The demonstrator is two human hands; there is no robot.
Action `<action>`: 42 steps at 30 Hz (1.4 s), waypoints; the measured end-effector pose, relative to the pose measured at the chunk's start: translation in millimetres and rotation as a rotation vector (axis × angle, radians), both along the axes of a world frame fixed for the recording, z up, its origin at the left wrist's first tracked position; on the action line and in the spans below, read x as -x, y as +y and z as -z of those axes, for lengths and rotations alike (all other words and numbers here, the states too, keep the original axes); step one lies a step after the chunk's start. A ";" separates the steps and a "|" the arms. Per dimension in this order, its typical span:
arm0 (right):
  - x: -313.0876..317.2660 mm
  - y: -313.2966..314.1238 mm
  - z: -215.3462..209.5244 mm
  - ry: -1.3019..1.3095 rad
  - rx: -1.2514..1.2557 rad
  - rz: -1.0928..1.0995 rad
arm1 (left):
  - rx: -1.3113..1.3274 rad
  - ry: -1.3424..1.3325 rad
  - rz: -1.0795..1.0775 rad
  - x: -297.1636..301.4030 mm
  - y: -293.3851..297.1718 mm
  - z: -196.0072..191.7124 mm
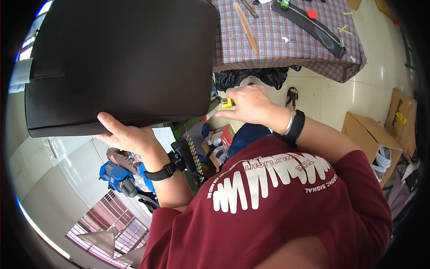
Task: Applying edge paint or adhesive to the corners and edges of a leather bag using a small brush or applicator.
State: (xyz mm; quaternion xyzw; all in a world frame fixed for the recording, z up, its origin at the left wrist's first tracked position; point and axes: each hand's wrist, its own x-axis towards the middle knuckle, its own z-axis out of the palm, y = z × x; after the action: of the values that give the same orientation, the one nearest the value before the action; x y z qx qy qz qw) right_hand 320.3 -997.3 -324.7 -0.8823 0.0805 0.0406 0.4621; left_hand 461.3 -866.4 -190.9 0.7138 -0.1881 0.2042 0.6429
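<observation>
A large dark brown leather bag (121,67) fills the upper left, its flat side toward me and stitching along its edge. My left hand (130,136) grips its lower edge, thumb on the front face and the other fingers mostly hidden beneath. Just right of the bag's lower corner, my right hand (253,105) is closed around a small yellow thing with a dark label (227,102), its kind unclear. A thin pale stick with a red tip (209,116) shows below it; whether the hand holds that too I cannot tell.
A checked cloth covers a table (286,54) at the far side. On it lie a dark zippered strip (309,29), a pointed tan piece (246,29) and a red round cap (312,15). Black plastic (255,76) bunches underneath. Cardboard boxes (371,139) stand at right.
</observation>
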 end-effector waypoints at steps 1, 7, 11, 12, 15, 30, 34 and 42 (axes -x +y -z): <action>-1.9 0.2 0.3 0.028 0.007 0.001 | -0.002 0.002 0.001 2.1 -0.8 0.3; -3.6 6.9 11.5 0.022 0.037 0.097 | 0.053 0.046 -0.049 8.4 -3.3 2.2; -6.3 9.7 11.9 -0.022 0.023 0.147 | 0.087 0.088 -0.045 12.8 -4.3 2.0; -6.5 9.6 12.1 -0.021 0.023 0.148 | 0.087 0.092 -0.033 13.5 -4.8 2.1; -7.8 9.6 12.0 -0.040 0.034 0.148 | 0.083 0.088 -0.025 11.8 -2.6 3.4; -14.6 8.3 4.6 0.089 0.038 0.038 | 0.119 0.037 -0.012 11.9 -4.7 6.0; -14.1 13.1 11.0 -0.012 0.043 0.074 | 0.115 0.032 0.005 11.3 -4.8 5.4; -14.2 11.1 9.4 -0.001 0.039 0.073 | 0.159 0.055 -0.042 14.3 -7.1 5.2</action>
State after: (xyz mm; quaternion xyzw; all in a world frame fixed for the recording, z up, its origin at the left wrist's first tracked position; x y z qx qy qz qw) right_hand 334.5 -986.2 -334.1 -0.8875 0.1133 0.0216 0.4462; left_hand 447.0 -873.5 -196.2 0.6695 -0.1386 0.2123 0.6982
